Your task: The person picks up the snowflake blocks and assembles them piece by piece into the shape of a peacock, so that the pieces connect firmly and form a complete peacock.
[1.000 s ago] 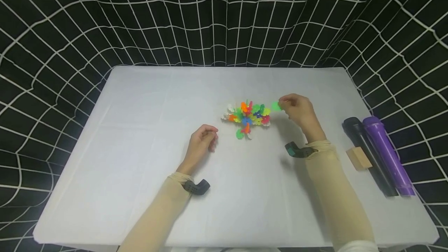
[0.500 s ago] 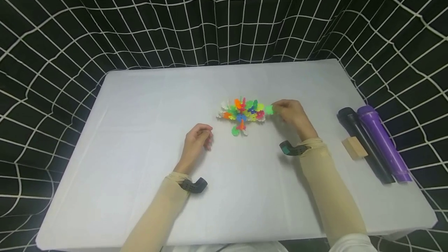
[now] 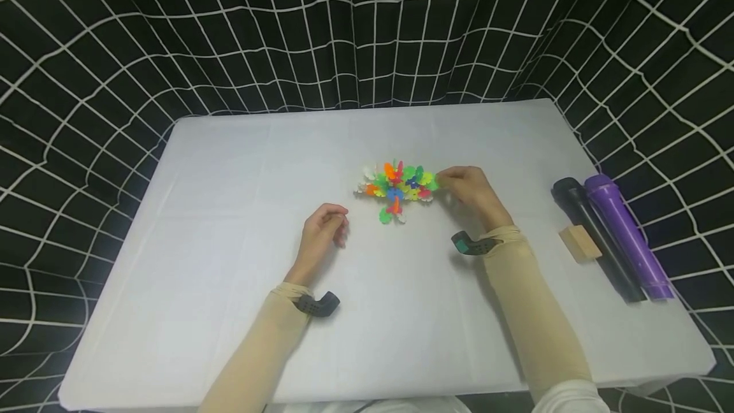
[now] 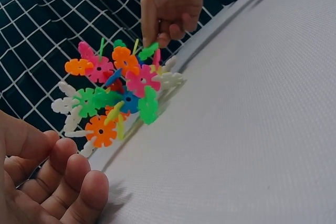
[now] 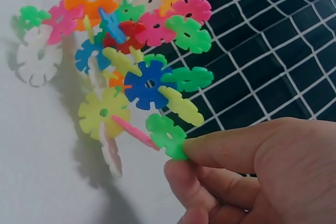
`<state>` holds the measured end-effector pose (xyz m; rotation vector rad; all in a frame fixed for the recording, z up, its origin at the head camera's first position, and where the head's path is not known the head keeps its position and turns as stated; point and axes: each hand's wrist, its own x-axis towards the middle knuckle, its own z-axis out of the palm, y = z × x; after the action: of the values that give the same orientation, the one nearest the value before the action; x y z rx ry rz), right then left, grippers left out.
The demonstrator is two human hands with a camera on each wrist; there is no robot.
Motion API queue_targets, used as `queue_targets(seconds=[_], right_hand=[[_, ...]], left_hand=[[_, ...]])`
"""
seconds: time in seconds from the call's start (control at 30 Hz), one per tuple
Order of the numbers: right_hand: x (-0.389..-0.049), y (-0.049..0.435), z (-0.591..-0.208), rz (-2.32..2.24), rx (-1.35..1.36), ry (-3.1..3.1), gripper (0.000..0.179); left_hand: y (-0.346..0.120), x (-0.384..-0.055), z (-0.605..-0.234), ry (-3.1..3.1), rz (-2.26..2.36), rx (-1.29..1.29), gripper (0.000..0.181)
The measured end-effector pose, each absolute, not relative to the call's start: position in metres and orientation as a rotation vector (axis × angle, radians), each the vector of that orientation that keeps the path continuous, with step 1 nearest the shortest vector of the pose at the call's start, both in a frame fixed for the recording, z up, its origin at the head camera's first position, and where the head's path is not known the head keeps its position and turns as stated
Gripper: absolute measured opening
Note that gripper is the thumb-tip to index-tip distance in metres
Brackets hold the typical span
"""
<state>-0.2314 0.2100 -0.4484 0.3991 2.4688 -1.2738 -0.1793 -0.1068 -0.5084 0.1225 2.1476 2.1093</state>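
Observation:
A cluster of interlocking plastic flower discs (image 3: 394,191) in many colours stands on the white table. My right hand (image 3: 470,191) is at its right side, pinching a green flower disc (image 5: 166,136) between thumb and forefinger. In the right wrist view that disc is beside a pink disc seen edge-on and a yellow one; whether it is slotted into them I cannot tell. My left hand (image 3: 322,231) rests on the table to the left and nearer, fingers loosely curled with nothing in them. In the left wrist view its fingertips (image 4: 94,187) are apart from the cluster.
At the table's (image 3: 229,260) right side lie a black tube (image 3: 599,238) and a purple tube (image 3: 629,234) side by side. A small wooden block (image 3: 580,243) is against the black one. Dark curtains with a white grid (image 3: 355,37) surround the table.
My right hand has moved left with the green flower disc, from apart from the cluster to its right edge. The left hand has stayed on the table. The head view has shifted slightly.

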Motion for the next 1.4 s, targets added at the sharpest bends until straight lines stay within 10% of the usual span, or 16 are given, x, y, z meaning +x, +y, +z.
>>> queue_targets(seconds=[1.4], right_hand=[[-0.233,0.214,-0.459,-1.416,0.394,2.288,0.047]], left_hand=[[-0.108,-0.179,-0.508,2.149,2.086,0.119,0.020]])
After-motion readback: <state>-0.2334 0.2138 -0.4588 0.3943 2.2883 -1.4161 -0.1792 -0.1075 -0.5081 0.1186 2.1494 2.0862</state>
